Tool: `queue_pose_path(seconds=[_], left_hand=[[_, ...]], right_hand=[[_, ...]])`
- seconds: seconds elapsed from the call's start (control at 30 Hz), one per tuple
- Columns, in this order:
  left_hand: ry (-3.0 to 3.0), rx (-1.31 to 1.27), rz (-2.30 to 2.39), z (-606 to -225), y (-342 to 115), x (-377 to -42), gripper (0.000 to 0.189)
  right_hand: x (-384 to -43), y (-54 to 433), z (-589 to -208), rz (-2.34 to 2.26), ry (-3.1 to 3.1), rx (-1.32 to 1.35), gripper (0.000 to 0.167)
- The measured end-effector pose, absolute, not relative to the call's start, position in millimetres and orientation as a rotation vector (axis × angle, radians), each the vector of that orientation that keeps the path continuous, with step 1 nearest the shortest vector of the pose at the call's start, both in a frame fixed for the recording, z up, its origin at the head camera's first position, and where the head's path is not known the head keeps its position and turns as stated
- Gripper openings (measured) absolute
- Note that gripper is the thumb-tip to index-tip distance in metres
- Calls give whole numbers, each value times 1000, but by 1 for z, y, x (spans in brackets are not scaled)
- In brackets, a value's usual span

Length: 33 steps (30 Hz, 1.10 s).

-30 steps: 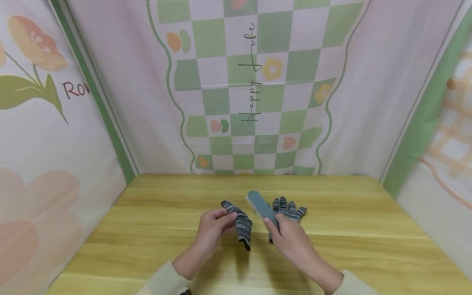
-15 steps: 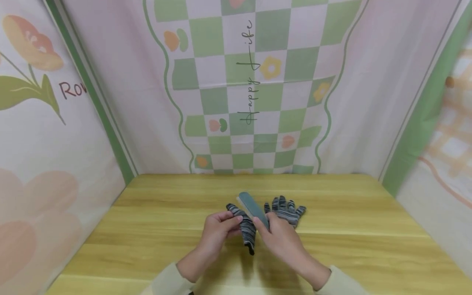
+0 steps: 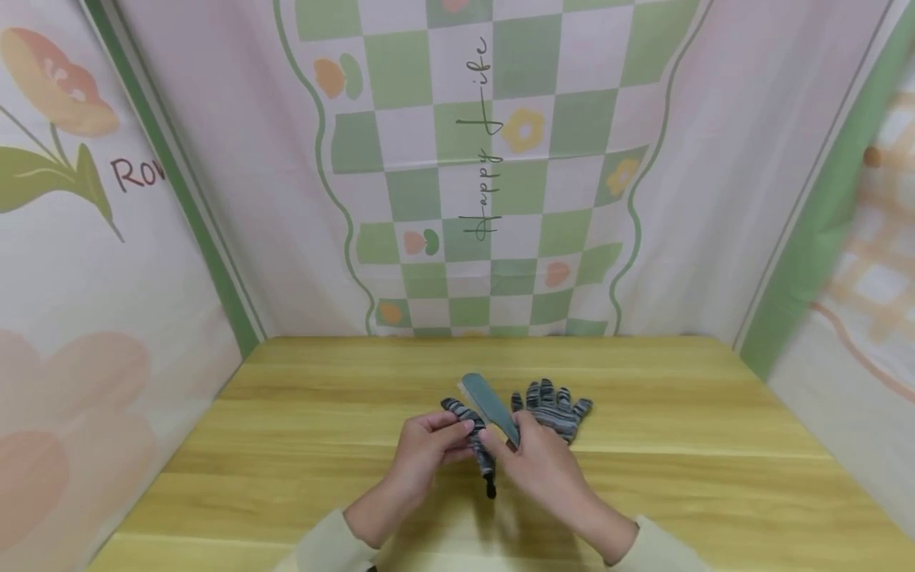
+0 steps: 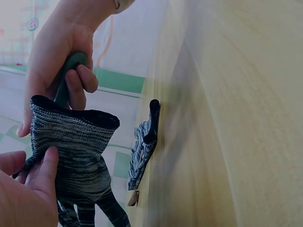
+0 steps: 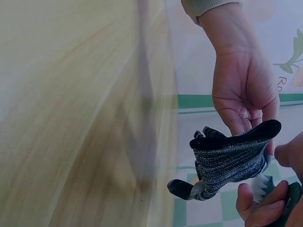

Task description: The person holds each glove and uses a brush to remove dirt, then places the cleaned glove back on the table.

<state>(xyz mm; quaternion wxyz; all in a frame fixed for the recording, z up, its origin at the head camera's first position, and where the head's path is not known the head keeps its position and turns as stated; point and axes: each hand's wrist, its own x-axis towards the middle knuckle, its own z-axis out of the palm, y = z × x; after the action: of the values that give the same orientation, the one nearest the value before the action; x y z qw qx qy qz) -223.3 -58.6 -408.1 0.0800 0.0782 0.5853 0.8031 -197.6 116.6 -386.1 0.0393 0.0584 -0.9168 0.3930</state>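
A grey-and-black striped knit glove point(image 3: 486, 463) is pinched between the thumb and fingers of my left hand point(image 3: 422, 449), above the table. Its black-edged cuff point(image 4: 102, 118) gapes in the left wrist view, and its fingers dangle. My right hand point(image 3: 546, 461) grips a brush point(image 3: 484, 397) with a blue-green back, tilted up to the left beside the glove. White bristles point(image 5: 260, 188) show close to the glove in the right wrist view. A matching glove point(image 3: 554, 413) lies on the table behind my right hand, which hides part of its cuff end in the head view.
The wooden table point(image 3: 322, 445) spreads out on both sides of my hands. A printed green-and-white checked curtain point(image 3: 472, 175) hangs at its back edge, with more printed cloth to the left and right.
My right hand has brought the brush leftward, up against the held glove in the head view. The held glove has shifted slightly right and turned more edge-on. The other glove stays put.
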Motion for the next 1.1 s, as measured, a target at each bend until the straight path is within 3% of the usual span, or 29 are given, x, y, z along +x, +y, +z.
queue_pose_path(seconds=[0.5, 1.1], left_hand=[[1773, 178, 2328, -407, -58, -222, 46], [1741, 290, 2293, -411, -56, -223, 50]], right_hand=[[-197, 115, -391, 1367, -2814, 161, 72], [-200, 121, -396, 1525, -2737, 153, 40]])
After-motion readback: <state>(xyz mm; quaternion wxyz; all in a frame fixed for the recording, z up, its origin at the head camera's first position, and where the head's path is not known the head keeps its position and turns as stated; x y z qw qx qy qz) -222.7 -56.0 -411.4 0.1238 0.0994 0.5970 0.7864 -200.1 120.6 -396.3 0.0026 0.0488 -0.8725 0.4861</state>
